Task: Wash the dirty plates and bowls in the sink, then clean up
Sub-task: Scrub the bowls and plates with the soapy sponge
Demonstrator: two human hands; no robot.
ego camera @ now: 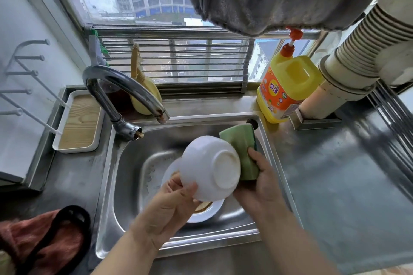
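Observation:
My left hand grips the rim of a white bowl, held upside down and tilted over the steel sink, its base ring facing me. My right hand holds a green sponge pressed against the bowl's right side. Under the bowl, on the sink floor, lies a white plate with brown food residue; the bowl and my left hand hide most of it.
A curved steel faucet arches over the sink's back left. A yellow detergent bottle stands at the back right corner beside a white pipe. A white tray sits left. A reddish cloth lies front left. Steel counter extends right.

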